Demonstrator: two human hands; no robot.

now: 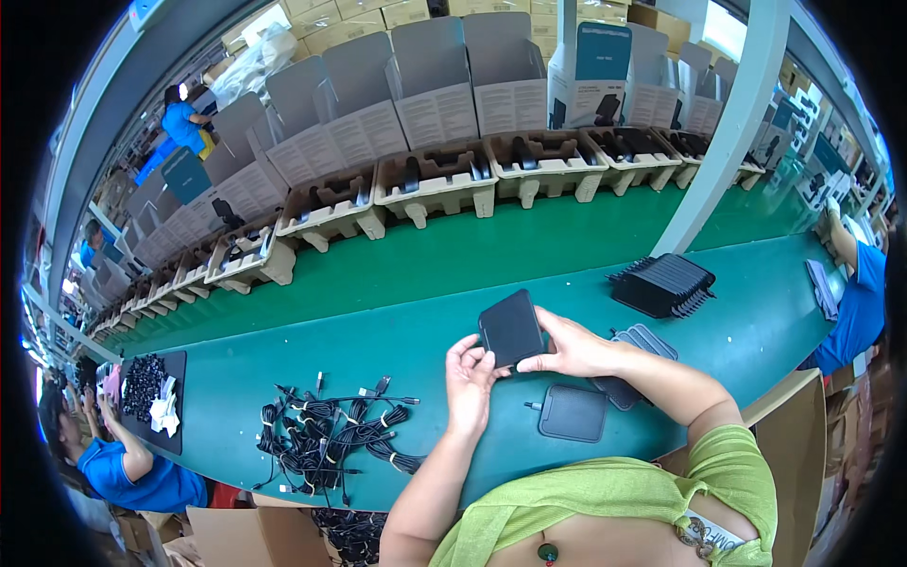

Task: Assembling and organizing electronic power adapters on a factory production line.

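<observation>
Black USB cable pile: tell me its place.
In the head view, the black USB cable pile lies on the green tabletop, left of the left hand.

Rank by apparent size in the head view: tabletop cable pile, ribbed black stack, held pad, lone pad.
1. Tabletop cable pile
2. Ribbed black stack
3. Held pad and lone pad: unranked; they look similar, and nearness may differ.

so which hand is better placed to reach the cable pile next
Probably the left hand: it is at the side of the device nearer the cable pile. The right hand grips the opposite side, farther away.
</observation>
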